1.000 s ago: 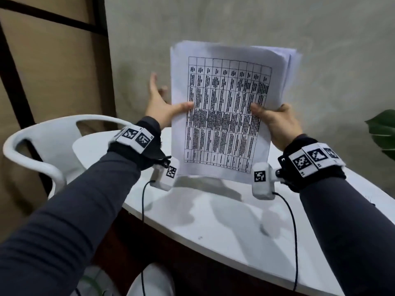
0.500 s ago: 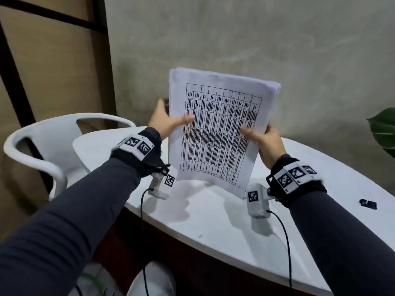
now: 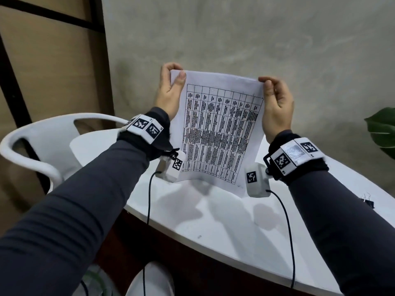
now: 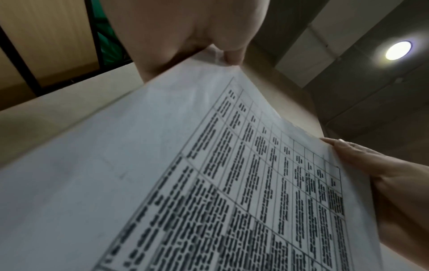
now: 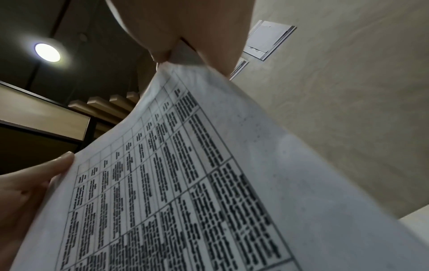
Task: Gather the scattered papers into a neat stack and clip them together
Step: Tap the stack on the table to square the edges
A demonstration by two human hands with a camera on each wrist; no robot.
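Nearest the camera, two dark-sleeved forearms reach forward over the near edge of the white counter [image 3: 213,227], each wrist wearing a band with black-and-white markers and a small white camera box with a cable hanging down. Beyond them the stack of papers [image 3: 220,133] stands upright on its bottom edge on the counter, roughly midway across it, its printed table facing the person and its sheet bowing slightly. The left hand [image 3: 168,90] pinches the stack's top left corner, thumb on the front face and fingers curled behind. The right hand [image 3: 276,103] pinches the top right corner in the same way, thumb and forefinger closed on the paper's edge. Both wrist views show the printed page [image 4: 232,183] [image 5: 185,183] running up to the pinching fingertips, with the other hand at the far corner. Toward the counter's right edge, well apart from the papers, lies a small black binder clip [image 3: 368,202]. Past the counter's left end stands a white plastic chair [image 3: 42,142]; a green leaf [image 3: 382,129] shows at the right, before a grey wall.
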